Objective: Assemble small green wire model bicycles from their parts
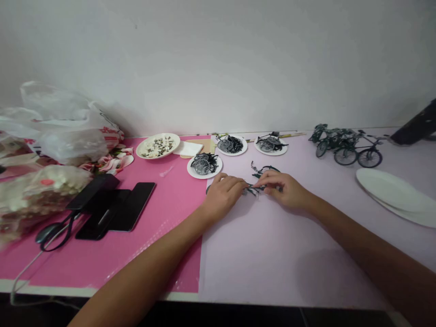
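My left hand is closed, palm down, over the left end of a small dark model bicycle part on the pale sheet. From the other side, my right hand pinches the same part between thumb and fingers. My fingers hide much of its shape. Just behind my right hand lies another thin dark bicycle piece, partly covered. Beyond my left hand, a white plate carries small grey wheels and dark parts.
Two more plates of parts stand by the wall, beside a bowl of small pieces. Model bicycles and stacked white plates are right. Phones, a black box and plastic bags lie left.
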Available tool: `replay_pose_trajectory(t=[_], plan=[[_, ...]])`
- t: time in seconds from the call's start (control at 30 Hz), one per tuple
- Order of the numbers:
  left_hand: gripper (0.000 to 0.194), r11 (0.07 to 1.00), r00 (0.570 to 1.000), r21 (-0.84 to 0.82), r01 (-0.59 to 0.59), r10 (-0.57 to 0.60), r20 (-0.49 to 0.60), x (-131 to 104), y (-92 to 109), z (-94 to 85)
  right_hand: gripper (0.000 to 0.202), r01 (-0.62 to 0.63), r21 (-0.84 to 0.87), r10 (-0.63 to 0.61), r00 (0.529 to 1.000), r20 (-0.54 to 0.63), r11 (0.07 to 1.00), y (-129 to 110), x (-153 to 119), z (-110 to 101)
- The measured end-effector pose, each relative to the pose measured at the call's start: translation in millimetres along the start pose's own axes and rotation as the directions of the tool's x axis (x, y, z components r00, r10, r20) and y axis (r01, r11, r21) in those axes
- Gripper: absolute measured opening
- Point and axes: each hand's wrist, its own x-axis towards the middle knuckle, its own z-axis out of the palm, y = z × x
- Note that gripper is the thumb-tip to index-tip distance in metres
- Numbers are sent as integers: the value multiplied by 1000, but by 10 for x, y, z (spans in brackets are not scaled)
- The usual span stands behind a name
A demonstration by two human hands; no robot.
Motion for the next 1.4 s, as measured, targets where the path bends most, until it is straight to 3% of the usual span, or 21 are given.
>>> replay_pose_trajectory(t=[0.13,0.37,0.5,1.0,1.1,1.27,1.4], plan=[[18,1000,998,18,-8,10,-69,6,-1,-5,22,31,1,-31,999,20,1000,20,0,7],[17,999,993,-4,44,-44,-107,14,1,8,33,-24,15,24,1000,-10,1000,42,5,8],[15,999,990,-24,32,-35,-136,10,-6,23,35,2,69,-5,999,43,998,56,24,-19],[19,992,993,-94,87,-94,-68,-3,-4,61,29,53,47,-52,998,-20,998,19,25,2],[21,986,985,-86,146,-153,-84,4,15,56,32,75,45,-72,995,-62,996,22,17,40],[51,955,941,-92,283,-295,-167,27,50,72,34,116,53,-103,974,-203,992,48,7,77],[59,932,901,-135,337,-360,-241,8,17,127,31,149,93,-116,949,-292,984,54,8,94]])
